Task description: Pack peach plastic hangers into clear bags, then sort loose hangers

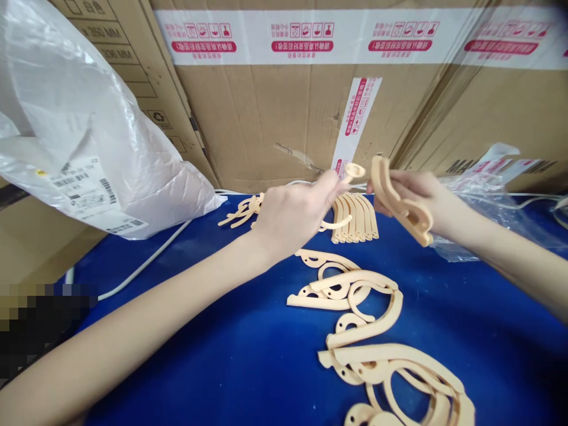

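My left hand (297,213) is closed on a beige hanger hook (355,171). The hook's small looped end sticks out past my fingertips, while my hand covers much of the rest. To the right, my right hand (410,192) grips a curved beige hanger arm (399,204), tilted and held above the table. The two held parts are apart. Behind my left hand lies a row of hanger arms (355,219) side by side. A small pile of hanger hooks (246,210) is partly hidden by that hand. Nearer to me, folding hangers (364,296) lie overlapping in a chain.
Everything lies on a blue table surface (213,343). Large cardboard boxes (266,106) stand along the back. A white plastic bag (89,136) leans in at the left, beside a white cable (146,266). Clear plastic wrap (461,248) lies behind my right forearm.
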`<state>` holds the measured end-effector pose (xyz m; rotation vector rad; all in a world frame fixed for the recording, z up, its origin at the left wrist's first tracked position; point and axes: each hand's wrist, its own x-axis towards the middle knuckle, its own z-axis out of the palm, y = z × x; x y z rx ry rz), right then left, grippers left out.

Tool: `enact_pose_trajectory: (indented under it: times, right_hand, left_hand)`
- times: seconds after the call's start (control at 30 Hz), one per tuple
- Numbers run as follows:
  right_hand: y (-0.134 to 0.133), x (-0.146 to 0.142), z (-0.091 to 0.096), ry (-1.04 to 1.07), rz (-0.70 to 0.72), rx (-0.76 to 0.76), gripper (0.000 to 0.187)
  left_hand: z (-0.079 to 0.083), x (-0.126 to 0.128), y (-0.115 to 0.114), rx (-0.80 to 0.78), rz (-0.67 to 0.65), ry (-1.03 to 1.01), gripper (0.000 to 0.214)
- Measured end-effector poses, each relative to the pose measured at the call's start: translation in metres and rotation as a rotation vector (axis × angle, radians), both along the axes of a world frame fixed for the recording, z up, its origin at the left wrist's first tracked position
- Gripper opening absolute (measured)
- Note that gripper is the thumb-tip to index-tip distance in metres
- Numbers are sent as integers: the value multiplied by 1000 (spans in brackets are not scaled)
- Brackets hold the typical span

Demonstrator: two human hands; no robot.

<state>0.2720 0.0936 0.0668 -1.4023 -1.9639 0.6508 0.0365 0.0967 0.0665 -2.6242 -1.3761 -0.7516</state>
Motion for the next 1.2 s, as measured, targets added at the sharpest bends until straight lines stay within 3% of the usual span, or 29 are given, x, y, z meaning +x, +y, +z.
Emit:
enact_pose_trajectory:
  times: [0.1, 0.23, 0.33, 0.43, 0.5, 0.57, 0.63, 0.7, 0.77, 0.87, 0.93, 1.03, 1.1, 1.2]
  right_hand:
    - [4, 10, -2, 186, -46, -110, 47]
    - [-2, 6, -5, 348, -81, -213, 38]
    - [-11, -1, -5, 450, -90, -248, 32]
    - [-16, -5, -2, 560, -119, -233, 25]
    - [-17, -5, 3, 624, -154, -195, 18]
    - [-16, -5, 8, 693, -210, -111, 15]
    - [-14, -5, 10, 743, -255, 20, 21]
    - [-12, -5, 10, 730, -272, 155, 26]
    - [-12, -6, 8, 555, -249, 243, 27]
    - [-16, -7, 5, 145, -179, 268, 22]
    - [-23, -10, 5, -183, -161, 344, 19]
    - [-32, -17, 4, -663, -177, 594, 35]
    - [-36, -20, 3, -833, -128, 709, 38]
    - [-38, -21, -1, -872, 6, 733, 26]
  left_hand:
    - [1, -9, 23, -333, 73, -54, 46]
    - [-11, -21, 61, -585, -18, 42, 37]
    - [-21, -21, 71, -596, 24, 78, 32]
    - [-21, -17, 63, -478, 156, 46, 26]
    - [-17, -12, 53, -414, 178, -2, 32]
    - [-12, -8, 44, -548, 59, -147, 47]
    - [-8, -4, 36, -853, -187, -367, 59]
    - [-5, 0, 28, -1125, -417, -584, 51]
    - [-3, 3, 21, -1248, -494, -762, 34]
    - [1, 9, 11, -1291, -371, -982, 25]
    - [5, 12, 6, -1282, -286, -1005, 27]
    - [8, 17, -2, -1295, -258, -937, 28]
    - [7, 19, -7, -1323, -263, -913, 28]
    - [2, 21, -13, -1392, -283, -942, 27]
